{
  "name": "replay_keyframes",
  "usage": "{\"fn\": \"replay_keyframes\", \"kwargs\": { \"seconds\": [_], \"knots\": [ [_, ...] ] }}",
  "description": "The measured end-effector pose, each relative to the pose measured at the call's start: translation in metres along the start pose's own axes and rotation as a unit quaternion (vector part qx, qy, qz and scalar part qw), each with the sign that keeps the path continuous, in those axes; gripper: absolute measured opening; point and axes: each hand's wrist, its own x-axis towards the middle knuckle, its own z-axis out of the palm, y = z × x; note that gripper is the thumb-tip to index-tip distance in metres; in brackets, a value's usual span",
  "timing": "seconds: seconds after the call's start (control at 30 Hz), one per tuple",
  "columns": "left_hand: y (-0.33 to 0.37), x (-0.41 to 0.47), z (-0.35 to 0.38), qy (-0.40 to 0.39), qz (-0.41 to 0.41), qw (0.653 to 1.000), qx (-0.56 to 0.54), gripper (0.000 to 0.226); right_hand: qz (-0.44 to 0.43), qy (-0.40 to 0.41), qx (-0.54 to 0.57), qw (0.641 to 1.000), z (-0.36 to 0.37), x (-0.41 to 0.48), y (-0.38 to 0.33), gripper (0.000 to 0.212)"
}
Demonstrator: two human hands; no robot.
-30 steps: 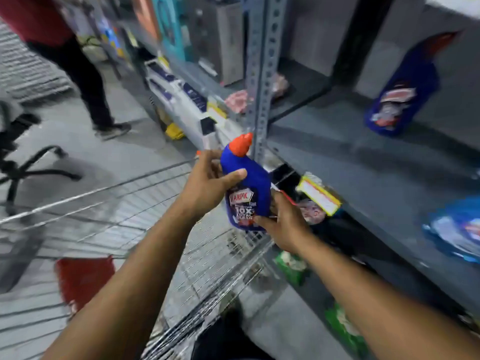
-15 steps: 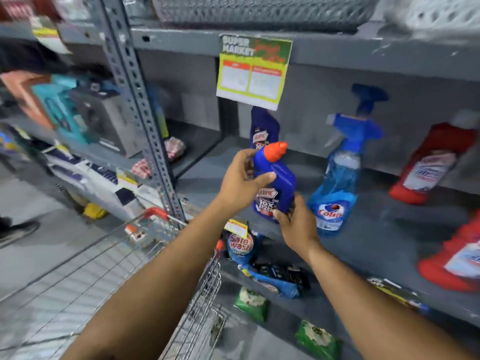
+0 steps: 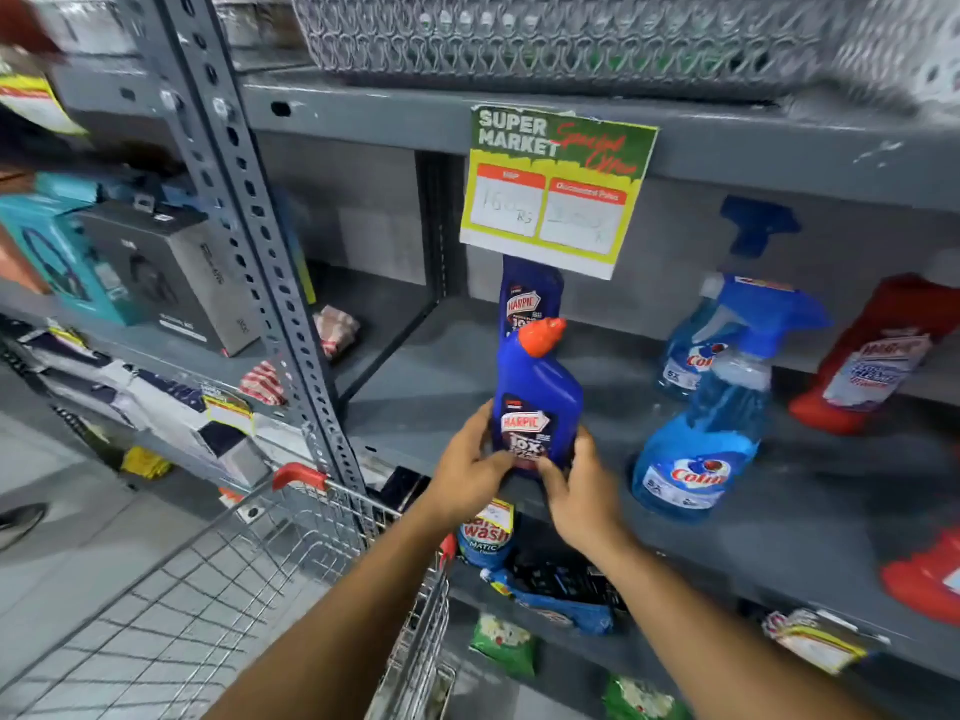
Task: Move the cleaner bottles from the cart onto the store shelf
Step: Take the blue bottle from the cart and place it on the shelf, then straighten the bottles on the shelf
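A blue Harpic bottle with an orange cap stands upright at the front of the grey shelf. My left hand grips its lower left side and my right hand grips its lower right side. A second blue Harpic bottle stands behind it, its top hidden by a price sign. The wire cart with a red handle sits at the lower left, below my left arm.
Two blue Colin spray bottles stand to the right, red bottles beyond them. A green and yellow price sign hangs from the shelf above. A grey perforated upright divides the bays. Packets lie on the lower shelf.
Both hands have carried the bottle forward and down onto the shelf. My left hand has slid from the bottle's neck to its base. The view has moved closer.
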Motion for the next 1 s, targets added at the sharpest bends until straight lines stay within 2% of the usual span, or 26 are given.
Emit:
{"fn": "replay_keyframes", "kwargs": {
  "seconds": [0.17,0.43,0.57,0.63,0.7,0.73,0.77,0.83,0.87,0.9,1.0],
  "knots": [
    [-0.011,0.011,-0.043,-0.007,0.003,1.0,0.024,0.061,0.005,-0.01,0.008,1.0,0.042,0.01,-0.021,0.052],
    [-0.027,0.025,-0.058,-0.015,-0.026,0.998,0.047,0.066,0.016,0.02,0.019,0.999,0.058,0.013,-0.029,0.049],
    [-0.022,0.022,-0.057,-0.017,-0.032,0.999,0.021,0.064,0.017,-0.007,0.023,1.0,0.05,0.004,-0.03,0.068],
    [-0.024,0.007,-0.054,0.031,-0.039,0.998,0.034,0.068,-0.001,-0.003,0.04,0.999,0.038,-0.017,-0.022,0.067],
    [-0.028,-0.018,-0.047,0.146,-0.042,0.981,0.118,0.068,-0.03,0.039,0.055,0.997,0.013,-0.048,-0.002,0.054],
    [-0.027,-0.034,-0.039,0.184,0.005,0.972,0.147,0.065,-0.029,0.077,0.047,0.996,-0.003,-0.064,0.012,0.049],
    [-0.022,-0.05,-0.028,0.186,0.07,0.967,0.161,0.065,-0.016,0.129,0.036,0.991,-0.021,-0.078,0.027,0.049],
    [-0.015,-0.068,0.009,0.091,0.165,0.967,0.169,0.066,0.043,0.239,0.021,0.97,-0.06,-0.085,0.056,0.06],
    [-0.013,-0.07,0.031,0.017,0.172,0.971,0.167,0.067,0.079,0.267,0.017,0.96,-0.08,-0.082,0.067,0.063],
    [-0.008,-0.065,0.052,-0.049,0.155,0.974,0.161,0.069,0.11,0.262,0.01,0.959,-0.095,-0.075,0.072,0.065],
    [0.007,-0.041,0.106,-0.141,0.034,0.981,0.126,0.075,0.132,0.132,0.017,0.982,-0.113,-0.058,0.068,0.07]
  ]
}}
